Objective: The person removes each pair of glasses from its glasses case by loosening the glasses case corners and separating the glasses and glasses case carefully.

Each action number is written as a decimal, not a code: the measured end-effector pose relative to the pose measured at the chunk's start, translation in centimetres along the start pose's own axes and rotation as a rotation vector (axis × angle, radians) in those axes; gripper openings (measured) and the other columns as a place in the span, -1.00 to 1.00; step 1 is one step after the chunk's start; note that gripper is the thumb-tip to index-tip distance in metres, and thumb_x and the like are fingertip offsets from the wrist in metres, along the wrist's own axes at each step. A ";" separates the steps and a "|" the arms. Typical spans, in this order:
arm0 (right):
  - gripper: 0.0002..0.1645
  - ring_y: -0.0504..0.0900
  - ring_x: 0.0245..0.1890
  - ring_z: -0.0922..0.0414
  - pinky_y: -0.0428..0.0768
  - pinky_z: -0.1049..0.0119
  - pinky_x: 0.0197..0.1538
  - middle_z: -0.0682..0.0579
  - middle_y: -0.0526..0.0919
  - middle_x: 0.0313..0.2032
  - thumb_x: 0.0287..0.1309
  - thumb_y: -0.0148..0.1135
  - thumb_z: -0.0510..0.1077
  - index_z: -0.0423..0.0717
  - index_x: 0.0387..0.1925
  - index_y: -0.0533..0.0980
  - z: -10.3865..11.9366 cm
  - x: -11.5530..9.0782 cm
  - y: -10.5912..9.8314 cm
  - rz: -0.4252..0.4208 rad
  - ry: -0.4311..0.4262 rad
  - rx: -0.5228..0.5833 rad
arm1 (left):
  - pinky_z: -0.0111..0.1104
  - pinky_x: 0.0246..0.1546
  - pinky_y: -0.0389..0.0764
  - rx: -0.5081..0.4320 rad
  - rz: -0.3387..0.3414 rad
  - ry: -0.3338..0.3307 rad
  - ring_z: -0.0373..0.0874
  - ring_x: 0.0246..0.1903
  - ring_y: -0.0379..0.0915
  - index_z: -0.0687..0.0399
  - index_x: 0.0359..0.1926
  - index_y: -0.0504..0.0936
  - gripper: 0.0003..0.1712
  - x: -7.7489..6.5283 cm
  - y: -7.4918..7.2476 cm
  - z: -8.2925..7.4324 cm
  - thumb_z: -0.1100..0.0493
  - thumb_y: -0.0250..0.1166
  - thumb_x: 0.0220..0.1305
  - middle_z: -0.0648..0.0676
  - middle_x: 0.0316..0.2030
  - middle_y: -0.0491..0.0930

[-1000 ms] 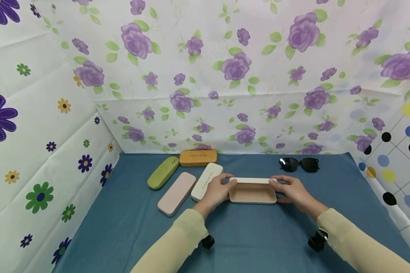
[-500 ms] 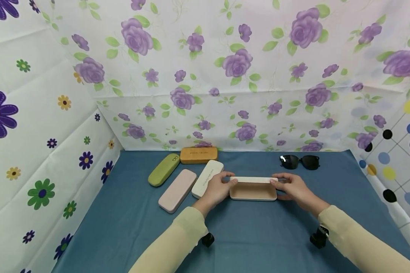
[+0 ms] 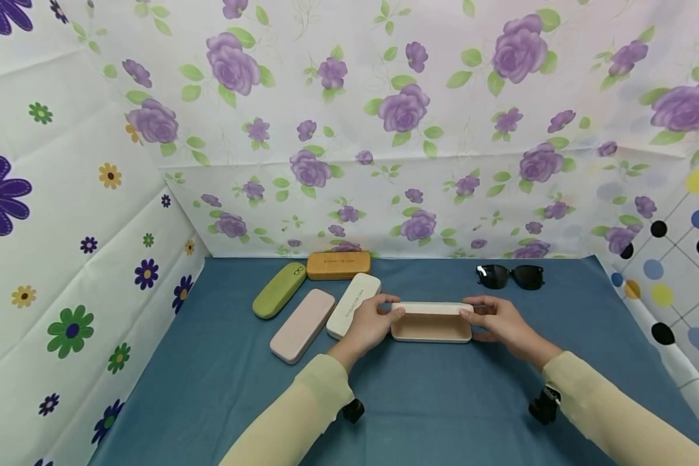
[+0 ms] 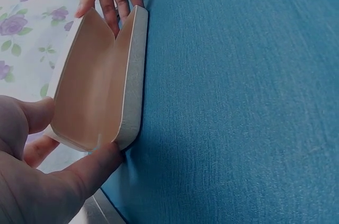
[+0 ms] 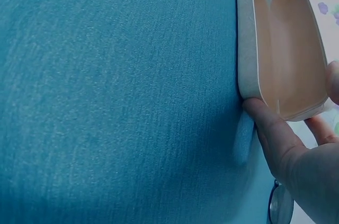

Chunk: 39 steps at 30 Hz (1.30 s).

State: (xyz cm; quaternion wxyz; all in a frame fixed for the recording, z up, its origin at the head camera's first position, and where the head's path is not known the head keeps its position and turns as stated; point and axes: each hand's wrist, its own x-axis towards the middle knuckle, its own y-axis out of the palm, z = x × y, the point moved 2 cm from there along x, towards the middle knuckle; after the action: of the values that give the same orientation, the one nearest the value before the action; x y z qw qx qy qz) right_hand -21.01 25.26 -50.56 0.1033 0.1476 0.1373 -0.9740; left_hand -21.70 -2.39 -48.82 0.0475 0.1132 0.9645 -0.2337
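A white glasses case [image 3: 431, 329] with a tan lining stands with its lid part-way up on the blue cloth, its inside facing me. My left hand [image 3: 373, 323] grips its left end; in the left wrist view, the thumb lies on the lid edge [image 4: 62, 70] while another finger touches the base. At the opposite end, my right hand [image 3: 503, 327] holds lid and base in a similar way. The lining [image 5: 291, 49] shows nothing lying in it. Parts of both hands' fingers are hidden behind the case.
Dark sunglasses [image 3: 510, 277] lie at the back right. To the left are a closed white case [image 3: 354, 304], a pink case [image 3: 303, 325], a green case [image 3: 278, 291] and an orange case [image 3: 338, 265]. Patterned cloth walls [image 3: 303, 213] border the blue cloth [image 3: 431, 414].
The head view has shifted slightly, so the tabletop sits a little higher in it. Both hands keep their hold on the case, with hardly any movement.
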 end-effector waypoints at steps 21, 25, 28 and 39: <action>-0.19 0.50 0.14 -0.04 0.63 0.13 -0.06 -0.16 0.44 0.19 -0.05 0.42 0.09 -0.04 0.24 0.35 -1.4 -0.3 0.0 -0.003 -0.062 -0.016 | -0.31 -0.23 0.56 0.071 -0.003 0.063 -0.13 -0.09 0.52 -0.15 0.02 0.57 -0.69 -0.9 0.5 0.5 0.04 0.26 0.24 0.04 -0.04 0.59; -0.26 0.51 0.13 -0.04 0.64 0.26 -0.09 -0.15 0.51 0.13 -0.14 0.49 -0.01 -0.08 0.13 0.44 -1.7 -0.4 -0.1 -0.014 -0.108 -0.087 | -0.38 -0.24 0.54 0.145 -0.013 0.097 -0.22 -0.22 0.52 -0.06 -0.05 0.61 -0.71 -1.1 0.9 0.9 0.16 0.33 0.17 0.01 -0.16 0.62; -0.27 0.51 0.13 -0.06 0.63 0.30 -0.09 -0.12 0.53 0.12 -0.19 0.52 -0.03 -0.08 0.09 0.47 -1.6 -0.4 0.0 -0.027 -0.134 -0.131 | -0.42 -0.24 0.52 0.184 -0.024 0.112 -0.23 -0.25 0.49 -0.02 -0.08 0.61 -0.69 -1.1 1.2 1.2 0.21 0.37 0.10 -0.01 -0.18 0.62; 0.17 0.50 0.11 -0.07 0.51 -0.03 0.07 -0.14 0.43 0.21 -0.39 0.60 0.09 -0.11 0.31 0.24 -1.1 -0.4 1.1 -0.111 -0.243 -0.423 | -0.32 -0.09 0.57 0.300 0.009 0.122 -0.13 -0.02 0.52 0.15 0.26 0.35 -0.12 -0.4 1.2 0.6 0.25 0.53 -0.14 0.12 0.03 0.55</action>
State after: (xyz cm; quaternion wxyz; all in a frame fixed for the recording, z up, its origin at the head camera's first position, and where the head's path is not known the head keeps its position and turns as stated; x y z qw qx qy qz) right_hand -20.06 24.66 -51.67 0.0939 -0.0032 0.3324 -0.9384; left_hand -21.03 -1.74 -49.85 -0.0273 0.1372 0.9194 -0.3675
